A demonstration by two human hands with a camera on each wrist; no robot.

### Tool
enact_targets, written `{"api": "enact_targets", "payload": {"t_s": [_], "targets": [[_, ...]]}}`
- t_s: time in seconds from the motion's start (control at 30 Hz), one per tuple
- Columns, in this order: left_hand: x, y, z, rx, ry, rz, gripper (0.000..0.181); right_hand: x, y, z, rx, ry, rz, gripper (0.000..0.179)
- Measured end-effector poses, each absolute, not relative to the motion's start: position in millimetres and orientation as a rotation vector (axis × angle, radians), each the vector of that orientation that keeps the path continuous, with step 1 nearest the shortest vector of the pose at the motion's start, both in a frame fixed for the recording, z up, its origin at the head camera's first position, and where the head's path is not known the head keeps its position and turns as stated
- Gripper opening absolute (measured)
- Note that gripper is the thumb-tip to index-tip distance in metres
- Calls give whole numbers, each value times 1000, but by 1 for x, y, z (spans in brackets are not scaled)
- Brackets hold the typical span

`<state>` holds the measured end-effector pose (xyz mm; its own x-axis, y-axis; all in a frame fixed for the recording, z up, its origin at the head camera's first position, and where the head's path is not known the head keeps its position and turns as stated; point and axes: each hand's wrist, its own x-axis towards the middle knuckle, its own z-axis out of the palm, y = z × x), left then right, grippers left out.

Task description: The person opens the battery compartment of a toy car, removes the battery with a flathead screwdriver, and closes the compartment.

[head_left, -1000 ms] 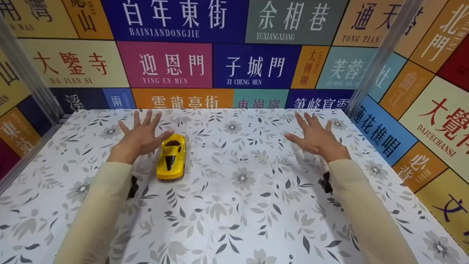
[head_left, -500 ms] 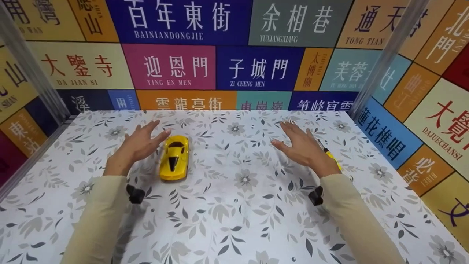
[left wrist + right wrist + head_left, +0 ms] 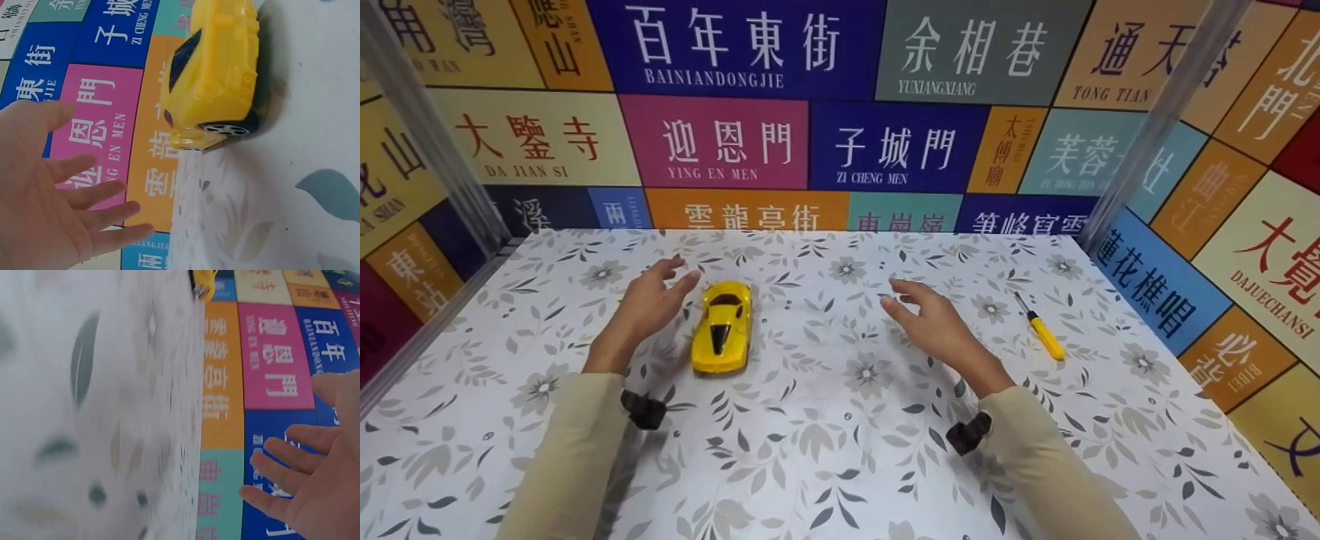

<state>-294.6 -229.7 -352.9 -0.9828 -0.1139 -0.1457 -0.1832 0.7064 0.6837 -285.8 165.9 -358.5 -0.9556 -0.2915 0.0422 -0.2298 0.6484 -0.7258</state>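
A yellow toy car (image 3: 722, 328) with dark windows stands on the floral tabletop, left of the middle. Just to its left is my left hand (image 3: 649, 304), raised over the cloth with its fingers relaxed and holding nothing. In the left wrist view the toy car (image 3: 216, 73) shows its wheels, and the left hand (image 3: 45, 191) is spread apart from it. My right hand (image 3: 934, 322) hovers right of the middle, fingers loosely extended; the right wrist view shows this hand (image 3: 320, 461) with nothing in it. Beyond it to the right lies a screwdriver (image 3: 1041, 328) with a yellow handle.
The table (image 3: 810, 450) is covered with a white leaf-and-flower cloth. Colourful sign-printed walls (image 3: 712, 142) stand behind it and at both sides. Clear upright posts (image 3: 1159, 112) rise near the back corners. Each wrist wears a small black camera (image 3: 969, 433).
My right hand has moved left and nearer, uncovering the screwdriver. The left hand has turned, its spread fingers relaxing, beside the car. The view has tilted slightly; the car stays in place.
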Motion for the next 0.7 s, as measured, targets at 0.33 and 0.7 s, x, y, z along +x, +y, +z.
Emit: {"api": "enact_targets", "payload": {"t_s": [0.33,0.7], "targets": [[-300,-235,-362,-276,2704,1453,58,-275,116,-357,-269,2501,-1501,52],[-314,-237,-377,-341,2576,1555,55,-273,74,-366,-111,2221,-1712,52]]}}
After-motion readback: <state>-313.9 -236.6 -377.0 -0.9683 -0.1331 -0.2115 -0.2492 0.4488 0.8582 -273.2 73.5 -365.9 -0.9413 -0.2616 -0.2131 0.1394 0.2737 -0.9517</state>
